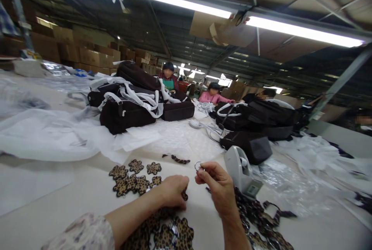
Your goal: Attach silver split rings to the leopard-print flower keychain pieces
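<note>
My right hand (218, 186) is closed, pinching a silver metal ring (198, 165) between thumb and forefinger above the table. To its left, my left hand (174, 191) is curled around a leopard-print flower-shaped piece (185, 194), mostly hidden by the fingers. Several similar flower pieces (136, 166) lie spread out beyond my left forearm. Nearer to me, more leopard flowers (183, 231) are heaped partly under that arm. A short dark patterned strip (180, 160) rests on the table beyond both hands.
A pale grey device (237, 166) stands just right of my right hand, with dark patterned straps (255, 213) piled before it. Black bags with white-wrapped straps (128, 112) and more black bags (255, 116) sit farther back. Clear plastic (287, 180) lies right. Co-workers (213, 94) are across the table.
</note>
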Demonstrator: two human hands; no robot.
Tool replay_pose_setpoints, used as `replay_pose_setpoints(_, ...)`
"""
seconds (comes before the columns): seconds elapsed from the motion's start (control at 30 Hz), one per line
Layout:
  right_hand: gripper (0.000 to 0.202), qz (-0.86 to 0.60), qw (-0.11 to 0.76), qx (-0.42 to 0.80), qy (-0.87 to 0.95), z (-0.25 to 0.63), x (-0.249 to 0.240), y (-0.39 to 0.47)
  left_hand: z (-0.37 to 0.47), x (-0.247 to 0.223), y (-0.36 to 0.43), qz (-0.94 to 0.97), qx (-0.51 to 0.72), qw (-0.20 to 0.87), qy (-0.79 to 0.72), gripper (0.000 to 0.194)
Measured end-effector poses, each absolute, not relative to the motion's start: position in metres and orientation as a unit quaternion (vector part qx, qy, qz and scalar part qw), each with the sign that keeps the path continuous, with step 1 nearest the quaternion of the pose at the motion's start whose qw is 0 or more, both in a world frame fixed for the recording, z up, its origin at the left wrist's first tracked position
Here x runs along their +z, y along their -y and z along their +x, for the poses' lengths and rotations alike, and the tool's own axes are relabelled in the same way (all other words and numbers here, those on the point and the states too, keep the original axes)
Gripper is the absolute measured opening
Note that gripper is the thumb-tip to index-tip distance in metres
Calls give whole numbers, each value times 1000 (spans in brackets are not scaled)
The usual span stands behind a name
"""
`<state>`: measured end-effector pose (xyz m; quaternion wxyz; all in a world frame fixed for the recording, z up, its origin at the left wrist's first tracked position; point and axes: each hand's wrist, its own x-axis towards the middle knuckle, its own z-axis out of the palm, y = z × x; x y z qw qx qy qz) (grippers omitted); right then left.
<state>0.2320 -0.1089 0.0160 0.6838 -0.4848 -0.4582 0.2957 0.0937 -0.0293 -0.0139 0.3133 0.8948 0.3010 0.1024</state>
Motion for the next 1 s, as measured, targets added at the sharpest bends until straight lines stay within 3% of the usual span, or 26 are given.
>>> replay_pose_setpoints(0.13, 24, -482, 671, 334, 454, 233, 16, 111, 70, -5, 16, 844, 181, 390, -320, 22)
replay_pose_setpoints(0.2, 23, -471, 652, 370, 464, 231, 14, 111, 55, 1, 10, 771, 229, 493, -331, 17)
replay_pose_setpoints(0.3, 22, -448, 613, 436, 483, 222, 11, 110, 35, 8, 3, 604, 299, 666, -320, 30)
replay_pose_setpoints(0.37, 22, -434, 591, 478, 484, 212, 9, 107, 25, 10, 0, 550, 326, 708, -301, 38)
replay_pose_setpoints(1.0, 23, -408, 572, 533, 472, 189, -1, 98, 26, 27, 21, 595, 351, 690, -217, 26)
